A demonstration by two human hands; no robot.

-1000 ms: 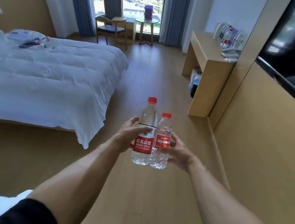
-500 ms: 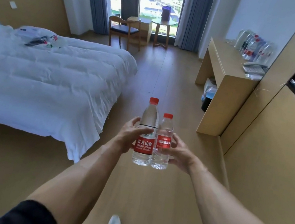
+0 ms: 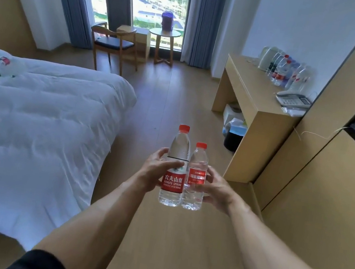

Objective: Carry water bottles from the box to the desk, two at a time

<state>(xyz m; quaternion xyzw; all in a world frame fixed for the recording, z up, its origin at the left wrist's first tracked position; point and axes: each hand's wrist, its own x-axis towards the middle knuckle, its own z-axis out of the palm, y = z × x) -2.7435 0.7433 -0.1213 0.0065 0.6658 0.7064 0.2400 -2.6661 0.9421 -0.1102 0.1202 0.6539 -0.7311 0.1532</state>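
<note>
You have walked further up the room since half a second ago: the desk (image 3: pixel 248 88) now sits nearer and larger on your right, and the bed (image 3: pixel 30 132) has slid further left. Your left hand (image 3: pixel 155 172) curls round the taller bottle (image 3: pixel 175 169) and your right hand (image 3: pixel 217 192) round the shorter bottle (image 3: pixel 196 178), as before. Both bottles stay upright, touching side by side over the floor (image 3: pixel 173 100), short of the desk where other bottles (image 3: pixel 282 71) stand.
</note>
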